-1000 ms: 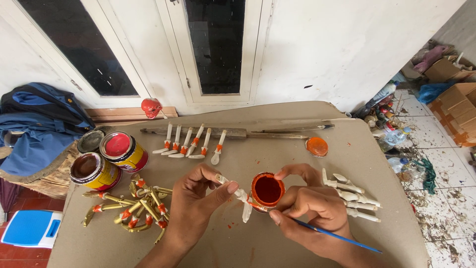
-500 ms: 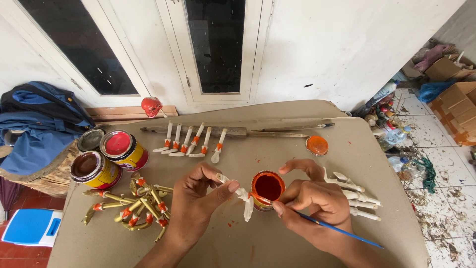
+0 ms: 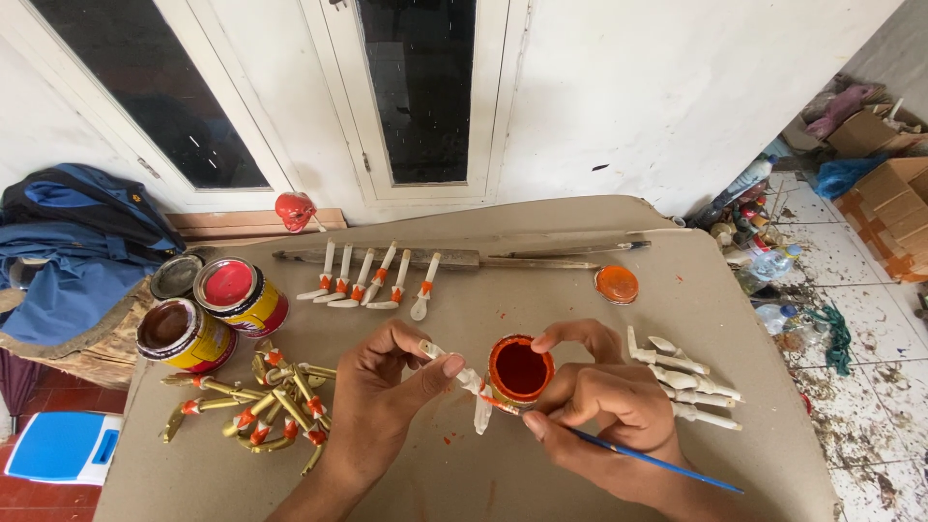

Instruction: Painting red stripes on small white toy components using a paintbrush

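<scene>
Left of where the piece is held, a heap of gold-painted wooden pieces with orange bands lies on the brown table, and beyond them stand two open paint cans beside a loose can lid. Further back, a row of white pieces with orange bands leans against a long wooden stick, with an orange lid to the right and a small red skull near the wall. A blue bag sits far left, a blue scale lies on the floor below it, and cardboard boxes stand far right.
</scene>
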